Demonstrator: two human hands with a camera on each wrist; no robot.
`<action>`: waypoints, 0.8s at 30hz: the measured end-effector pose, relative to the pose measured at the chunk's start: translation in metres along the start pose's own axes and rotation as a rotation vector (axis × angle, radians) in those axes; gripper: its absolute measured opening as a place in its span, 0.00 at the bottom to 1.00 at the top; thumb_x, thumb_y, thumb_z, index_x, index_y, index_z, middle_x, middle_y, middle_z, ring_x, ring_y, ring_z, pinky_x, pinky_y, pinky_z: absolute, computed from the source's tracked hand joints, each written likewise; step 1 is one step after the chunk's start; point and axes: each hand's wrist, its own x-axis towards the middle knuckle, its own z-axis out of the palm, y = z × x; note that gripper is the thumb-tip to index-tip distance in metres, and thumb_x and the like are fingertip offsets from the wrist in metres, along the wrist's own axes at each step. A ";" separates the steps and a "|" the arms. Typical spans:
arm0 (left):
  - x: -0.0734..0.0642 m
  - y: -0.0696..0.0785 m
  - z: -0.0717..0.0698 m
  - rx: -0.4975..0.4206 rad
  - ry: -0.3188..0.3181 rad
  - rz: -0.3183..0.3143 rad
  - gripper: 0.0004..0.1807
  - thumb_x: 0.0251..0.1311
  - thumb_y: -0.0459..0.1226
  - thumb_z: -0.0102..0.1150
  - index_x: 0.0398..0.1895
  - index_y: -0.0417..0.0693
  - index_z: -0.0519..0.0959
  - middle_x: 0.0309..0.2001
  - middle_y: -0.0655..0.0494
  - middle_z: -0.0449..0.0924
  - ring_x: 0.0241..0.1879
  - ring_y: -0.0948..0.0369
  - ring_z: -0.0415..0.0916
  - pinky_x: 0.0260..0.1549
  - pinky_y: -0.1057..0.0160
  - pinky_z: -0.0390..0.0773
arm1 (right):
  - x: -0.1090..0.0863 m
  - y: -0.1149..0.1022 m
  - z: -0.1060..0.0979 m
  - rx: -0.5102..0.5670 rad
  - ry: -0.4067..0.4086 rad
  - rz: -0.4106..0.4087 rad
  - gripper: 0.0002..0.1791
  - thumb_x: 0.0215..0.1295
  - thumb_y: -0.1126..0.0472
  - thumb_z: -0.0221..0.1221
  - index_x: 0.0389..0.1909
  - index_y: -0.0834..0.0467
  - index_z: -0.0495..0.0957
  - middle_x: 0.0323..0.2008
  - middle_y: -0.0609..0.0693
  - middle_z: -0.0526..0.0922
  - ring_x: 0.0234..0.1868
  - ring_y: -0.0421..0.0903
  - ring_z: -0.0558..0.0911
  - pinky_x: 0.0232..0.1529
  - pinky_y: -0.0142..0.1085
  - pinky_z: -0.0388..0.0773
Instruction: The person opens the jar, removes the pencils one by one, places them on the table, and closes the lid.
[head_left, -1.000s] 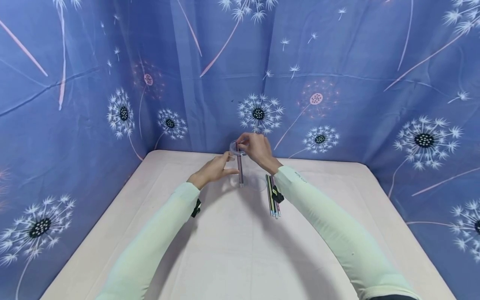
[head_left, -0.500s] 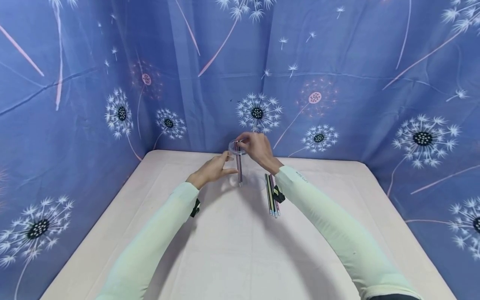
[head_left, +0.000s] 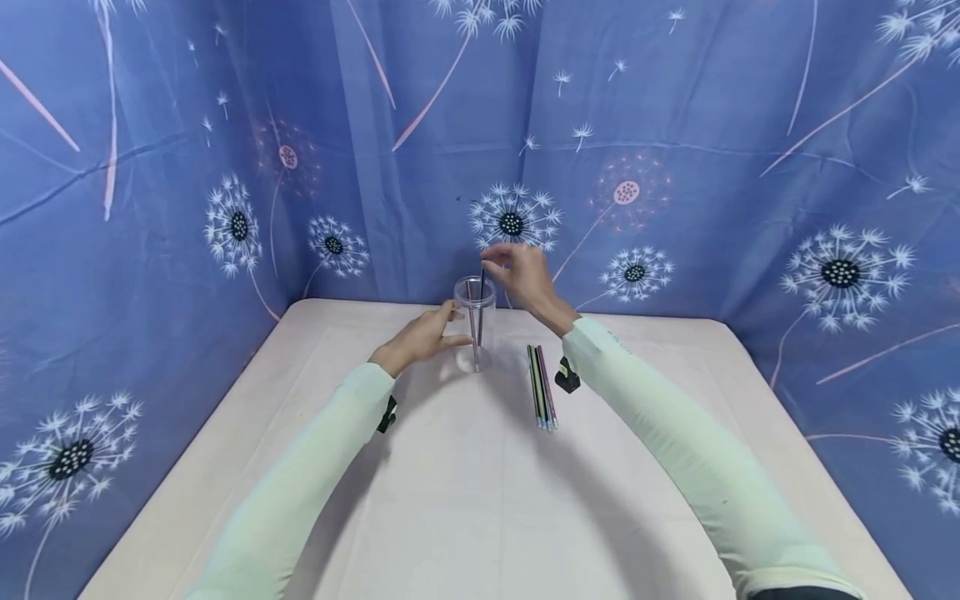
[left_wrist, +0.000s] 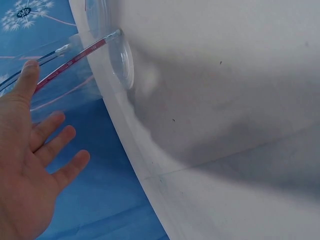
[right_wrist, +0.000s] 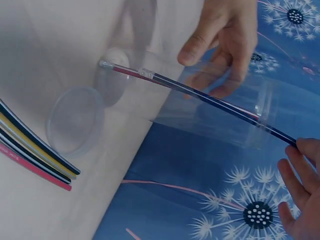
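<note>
Pencil (right_wrist: pixel 215 102) of dark blue, pinched by the right hand (head_left: pixel 527 277), extends into a clear jar (head_left: pixel 491 323), the left hand (head_left: pixel 420 337) spread at its side.

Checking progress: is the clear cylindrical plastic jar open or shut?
The jar is open: the right hand holds a slim dark-blue pencil through its uncovered mouth.

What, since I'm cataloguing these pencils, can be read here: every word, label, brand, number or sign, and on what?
No text can be read with certainty.
Red pencil in the clear plastic jar: pale print, too small and blurred to read.
Pink pencil on the table: faint marks, too blurred to read.
Right sleeve: small print, too blurred to read.
</note>
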 end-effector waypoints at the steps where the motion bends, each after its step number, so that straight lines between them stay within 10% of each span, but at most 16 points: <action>1: 0.000 0.000 0.000 0.001 -0.002 0.003 0.41 0.69 0.52 0.65 0.74 0.39 0.60 0.71 0.41 0.73 0.70 0.43 0.70 0.73 0.46 0.67 | 0.001 -0.001 -0.002 -0.001 0.005 0.001 0.08 0.70 0.63 0.67 0.47 0.59 0.89 0.44 0.54 0.91 0.45 0.52 0.90 0.43 0.42 0.88; 9: 0.001 -0.001 0.000 -0.004 -0.003 0.005 0.43 0.69 0.52 0.65 0.76 0.40 0.57 0.71 0.41 0.72 0.71 0.43 0.69 0.74 0.46 0.66 | 0.009 -0.007 -0.016 0.017 0.036 0.011 0.08 0.69 0.62 0.68 0.47 0.59 0.89 0.44 0.53 0.91 0.42 0.49 0.91 0.24 0.28 0.76; 14: 0.001 -0.001 0.001 0.005 -0.011 -0.020 0.45 0.68 0.54 0.66 0.77 0.41 0.57 0.71 0.42 0.72 0.71 0.43 0.69 0.74 0.46 0.66 | 0.014 -0.011 -0.027 0.025 0.071 0.010 0.08 0.69 0.62 0.69 0.46 0.59 0.89 0.40 0.54 0.91 0.18 0.37 0.77 0.13 0.24 0.55; 24: 0.001 0.001 0.001 0.002 -0.012 -0.019 0.42 0.69 0.52 0.66 0.75 0.40 0.58 0.72 0.39 0.71 0.72 0.42 0.68 0.74 0.46 0.65 | 0.023 -0.016 -0.052 0.063 0.118 0.027 0.09 0.68 0.62 0.70 0.46 0.60 0.89 0.39 0.56 0.91 0.12 0.32 0.71 0.08 0.23 0.56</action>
